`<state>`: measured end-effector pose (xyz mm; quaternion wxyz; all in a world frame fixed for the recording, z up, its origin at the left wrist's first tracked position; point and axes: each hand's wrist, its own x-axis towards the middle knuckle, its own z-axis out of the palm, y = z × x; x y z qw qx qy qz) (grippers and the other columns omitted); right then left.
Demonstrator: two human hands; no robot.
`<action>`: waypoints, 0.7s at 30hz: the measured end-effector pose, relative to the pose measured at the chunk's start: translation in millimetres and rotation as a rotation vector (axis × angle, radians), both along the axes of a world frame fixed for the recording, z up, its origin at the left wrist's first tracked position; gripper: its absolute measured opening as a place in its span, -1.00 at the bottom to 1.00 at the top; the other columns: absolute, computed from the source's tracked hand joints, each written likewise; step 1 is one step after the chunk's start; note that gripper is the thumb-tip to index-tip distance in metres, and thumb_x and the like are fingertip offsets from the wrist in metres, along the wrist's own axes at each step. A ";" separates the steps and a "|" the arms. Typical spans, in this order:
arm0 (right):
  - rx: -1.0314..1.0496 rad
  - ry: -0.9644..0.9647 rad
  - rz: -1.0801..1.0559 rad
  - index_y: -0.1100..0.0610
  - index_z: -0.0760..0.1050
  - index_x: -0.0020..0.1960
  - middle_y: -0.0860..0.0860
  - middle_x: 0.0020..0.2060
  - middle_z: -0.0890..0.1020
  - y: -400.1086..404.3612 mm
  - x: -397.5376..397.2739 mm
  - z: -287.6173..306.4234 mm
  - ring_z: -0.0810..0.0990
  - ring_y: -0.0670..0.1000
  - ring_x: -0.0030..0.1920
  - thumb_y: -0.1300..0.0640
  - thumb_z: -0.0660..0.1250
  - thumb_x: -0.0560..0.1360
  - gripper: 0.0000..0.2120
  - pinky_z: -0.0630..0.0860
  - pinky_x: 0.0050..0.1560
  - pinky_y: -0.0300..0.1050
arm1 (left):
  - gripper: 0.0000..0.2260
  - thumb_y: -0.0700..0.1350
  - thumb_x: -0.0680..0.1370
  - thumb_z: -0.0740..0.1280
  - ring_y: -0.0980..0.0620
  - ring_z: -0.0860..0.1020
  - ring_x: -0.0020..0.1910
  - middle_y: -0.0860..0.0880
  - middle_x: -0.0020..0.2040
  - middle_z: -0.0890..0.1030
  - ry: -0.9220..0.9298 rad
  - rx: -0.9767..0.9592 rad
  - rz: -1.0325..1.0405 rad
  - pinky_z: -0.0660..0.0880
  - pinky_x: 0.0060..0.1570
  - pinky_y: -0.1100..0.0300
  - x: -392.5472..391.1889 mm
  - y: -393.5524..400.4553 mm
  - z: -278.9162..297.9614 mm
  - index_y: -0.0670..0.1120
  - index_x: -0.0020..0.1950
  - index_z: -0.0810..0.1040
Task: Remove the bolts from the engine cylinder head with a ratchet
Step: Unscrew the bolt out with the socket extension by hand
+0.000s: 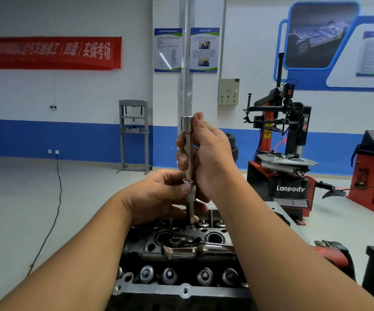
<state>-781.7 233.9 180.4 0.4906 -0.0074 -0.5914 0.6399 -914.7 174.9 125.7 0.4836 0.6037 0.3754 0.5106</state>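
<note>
Bright smooth steel extension bar, mirror-glossy chrome ratchet lying on the cylinder head, dull dark oily cast metal there, matt grey machined rim nearest the camera

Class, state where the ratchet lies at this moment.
In the head view, the ratchet lies across the top of the cylinder head, low centre, below both hands and the upright extension bar.

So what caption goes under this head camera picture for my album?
Two hands, left hand and right hand, hold a long metal bar upright over an engine, with a ratchet lying on top.
</note>
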 end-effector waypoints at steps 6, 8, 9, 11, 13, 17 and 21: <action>-0.007 0.036 0.026 0.09 0.45 -0.08 0.04 -0.39 0.56 0.7 3.0 -1.0 0.35 -0.01 -0.54 -0.17 0.49 0.41 -0.62 0.31 -0.48 -0.20 | -0.65 -0.29 0.51 0.46 -0.29 0.69 0.08 -0.26 0.08 0.68 0.054 0.008 0.074 0.67 0.03 -0.22 0.5 1.6 0.4 -0.28 0.30 0.57; 0.011 0.029 0.021 0.10 0.45 -0.08 0.05 -0.37 0.57 0.0 4.2 -1.1 0.38 0.00 -0.53 -0.16 0.51 0.38 -0.61 0.32 -0.46 -0.19 | -0.64 -0.28 0.45 0.54 -0.29 0.70 0.07 -0.27 0.08 0.68 0.069 0.019 0.142 0.68 0.01 -0.21 1.3 2.8 0.5 -0.24 0.23 0.62; 0.018 0.021 0.021 0.12 0.46 -0.08 0.05 -0.37 0.58 -0.1 4.9 -0.2 0.39 0.01 -0.53 -0.15 0.50 0.39 -0.61 0.34 -0.47 -0.18 | -0.65 -0.26 0.44 0.55 -0.29 0.70 0.08 -0.28 0.09 0.67 0.065 0.018 0.138 0.68 0.03 -0.22 1.1 2.4 0.5 -0.22 0.21 0.64; 0.030 0.005 0.015 0.14 0.45 -0.08 0.05 -0.36 0.57 0.0 5.8 1.8 0.40 0.01 -0.53 -0.14 0.46 0.47 -0.64 0.35 -0.48 -0.18 | -0.68 -0.21 0.49 0.51 -0.31 0.67 0.15 -0.29 0.14 0.67 0.038 0.001 0.034 0.65 0.09 -0.23 -0.5 0.8 -0.5 -0.16 0.24 0.67; 0.048 -0.014 0.005 0.15 0.46 -0.07 0.04 -0.36 0.55 0.2 4.8 2.8 0.40 0.01 -0.52 -0.14 0.40 0.55 -0.65 0.34 -0.48 -0.18 | -0.68 -0.24 0.54 0.43 -0.36 0.64 0.21 -0.30 0.17 0.67 0.001 -0.019 -0.060 0.62 0.14 -0.23 -2.6 -0.2 -2.8 -0.15 0.29 0.64; 0.032 -0.038 0.006 0.18 0.54 -0.01 0.05 -0.36 0.58 1.0 1.7 1.3 0.43 -0.01 -0.48 -0.17 0.28 0.64 -0.61 0.33 -0.45 -0.17 | -0.73 -0.30 0.51 0.47 -0.30 0.69 0.10 -0.28 0.07 0.68 0.034 0.011 0.042 0.66 0.05 -0.21 -2.1 1.2 -3.9 -0.13 0.20 0.68; 0.003 -0.018 0.022 0.12 0.56 -0.01 0.05 -0.37 0.56 2.0 2.7 0.1 0.40 -0.01 -0.49 -0.15 0.43 0.55 -0.68 0.34 -0.45 -0.18 | -0.70 -0.29 0.41 0.59 -0.27 0.71 0.04 -0.22 0.02 0.70 0.085 0.023 0.144 0.68 0.01 -0.15 0.4 2.5 -2.1 -0.11 0.11 0.71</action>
